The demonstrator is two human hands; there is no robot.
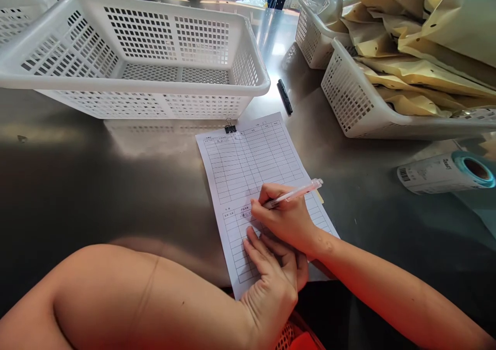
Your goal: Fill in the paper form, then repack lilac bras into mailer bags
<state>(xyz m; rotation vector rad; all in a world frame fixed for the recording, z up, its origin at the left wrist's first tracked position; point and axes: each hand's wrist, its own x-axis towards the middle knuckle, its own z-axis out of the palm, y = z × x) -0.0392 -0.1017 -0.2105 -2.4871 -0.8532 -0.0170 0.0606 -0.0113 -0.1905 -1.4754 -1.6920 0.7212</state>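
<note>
In the head view a printed form (pixel 256 158) with ruled tables lies tilted on a metal table, a black binder clip (pixel 230 128) at its top edge. My right hand (pixel 289 218) is closed around a pinkish clear pen (pixel 298 192). Its tip, hidden by my fingers, is by the header of the lower table, where some dark handwriting shows. Lower down, my left hand (pixel 273 267) rests on the sheet with fingers stretched out, holding nothing. Past the form's upper right corner lies a black marker (pixel 284 96).
A white perforated basket (pixel 135 85) stands beyond the form. At right, another white basket (pixel 349 94) is heaped with yellowish paper packages (pixel 422 71). A label roll (pixel 445 173) lies on the metal table (pixel 155 184). Below the front edge shows a red perforated container (pixel 285 337).
</note>
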